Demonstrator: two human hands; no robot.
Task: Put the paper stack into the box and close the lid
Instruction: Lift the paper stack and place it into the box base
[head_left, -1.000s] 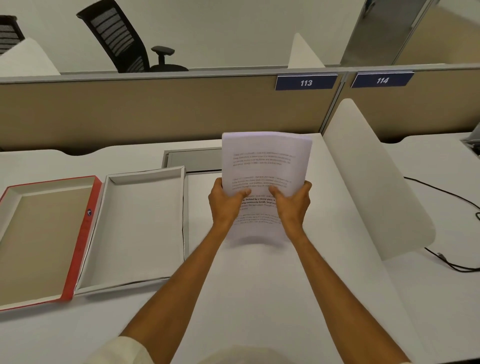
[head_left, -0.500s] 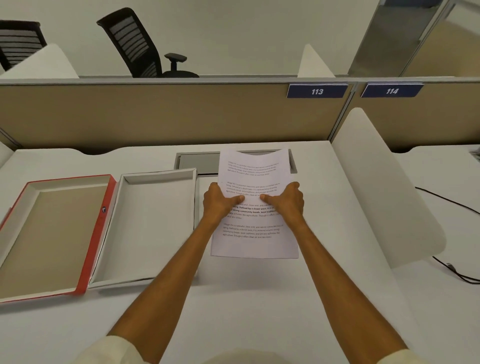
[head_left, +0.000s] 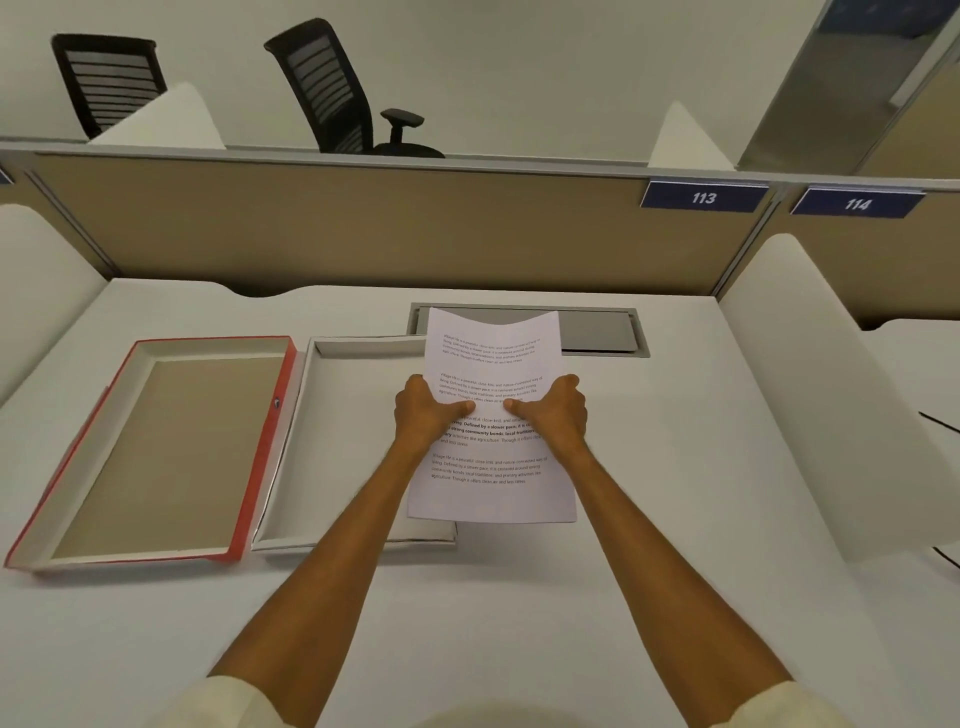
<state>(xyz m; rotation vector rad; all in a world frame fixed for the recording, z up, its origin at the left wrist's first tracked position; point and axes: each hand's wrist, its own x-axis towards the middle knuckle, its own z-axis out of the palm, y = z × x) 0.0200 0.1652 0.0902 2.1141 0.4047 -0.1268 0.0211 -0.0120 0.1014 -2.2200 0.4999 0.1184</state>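
I hold a stack of printed white paper (head_left: 493, 467) flat above the desk, its left part overlapping the right side of the open white box tray (head_left: 332, 447). My left hand (head_left: 423, 413) grips the stack's left edge and my right hand (head_left: 553, 410) grips its right edge, thumbs on top. The red-edged lid (head_left: 260, 457) lies open to the left of the tray, inside facing up. The tray's right wall is hidden under the paper.
A grey cable hatch (head_left: 597, 332) is set in the white desk (head_left: 675, 519) behind the paper. White curved dividers (head_left: 831, 395) stand on both sides, a tan partition (head_left: 363, 228) at the back. A black cable (head_left: 940, 423) lies far right.
The paper stack went from upright to flat and moved left, over the tray's right side. Both hands kept their grip.
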